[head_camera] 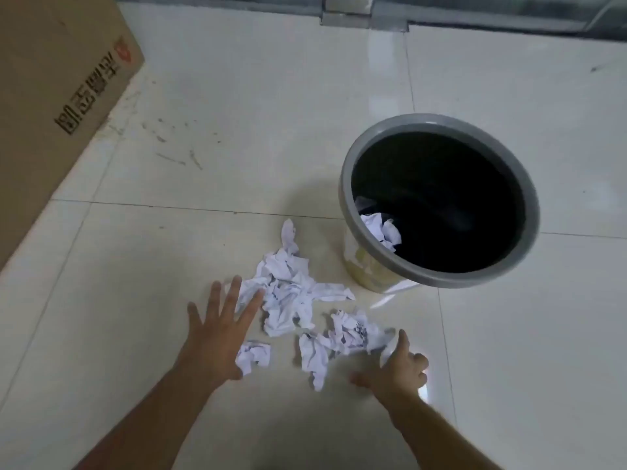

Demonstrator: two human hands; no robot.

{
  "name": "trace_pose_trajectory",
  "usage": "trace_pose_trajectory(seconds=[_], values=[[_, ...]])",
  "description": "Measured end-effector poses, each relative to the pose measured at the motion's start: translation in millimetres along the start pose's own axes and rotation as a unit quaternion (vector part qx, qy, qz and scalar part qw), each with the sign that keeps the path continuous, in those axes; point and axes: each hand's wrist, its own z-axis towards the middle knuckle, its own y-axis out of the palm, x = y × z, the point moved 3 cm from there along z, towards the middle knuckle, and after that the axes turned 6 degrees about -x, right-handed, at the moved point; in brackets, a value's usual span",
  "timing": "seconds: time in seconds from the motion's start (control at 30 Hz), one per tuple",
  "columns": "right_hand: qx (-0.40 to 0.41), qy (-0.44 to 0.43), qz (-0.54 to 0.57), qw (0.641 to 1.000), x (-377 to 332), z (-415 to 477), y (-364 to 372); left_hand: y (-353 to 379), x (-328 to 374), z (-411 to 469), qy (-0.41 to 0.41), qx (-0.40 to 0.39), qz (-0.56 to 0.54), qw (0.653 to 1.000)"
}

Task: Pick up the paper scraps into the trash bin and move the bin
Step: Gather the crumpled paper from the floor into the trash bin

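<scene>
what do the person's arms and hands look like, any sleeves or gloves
Both are bare: no gloves on the left hand or right hand, and no sleeves on either forearm as far as the frame shows. No rings, watch or bands are visible.

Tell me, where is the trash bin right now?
In the head view, the trash bin stands upright on the tiled floor, right of centre, just beyond the paper scraps and opposite the cardboard box.

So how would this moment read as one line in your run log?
stage: gathering | left hand: open, by paper scraps | right hand: half-curled at scraps' edge | trash bin: upright, some scraps inside
</scene>
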Motion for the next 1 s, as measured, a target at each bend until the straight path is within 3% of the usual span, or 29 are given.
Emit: trace_pose_trajectory(seconds=[0.23,0.47,0.67,0.83,1.0], values=[[-0.012,-0.155,-0.057,0.986,-35.0,1.6,24.0,-7.6,7.9,37.1,0.047,-0.014,-0.008,0.999],[0.006,-0.253,-0.118,0.96,-47.7,0.6,49.2,16.0,27.7,40.5,0.104,-0.002,-0.173,0.979],[-0.078,-0.278,-0.062,0.955,-55.9,-12.7,66.9,16.5,57.4,23.1,0.096,-0.023,-0.368,0.925],[-0.07,-0.341,-0.016,0.937,-101.1,-42.4,50.5,-29.4,46.8,-2.9,0.078,0.081,-0.469,0.876],[-0.05,-0.461,0.048,0.884,-174.0,-102.9,-13.9,-117.6,1.1,-40.5,0.054,0.216,-0.459,0.86]])
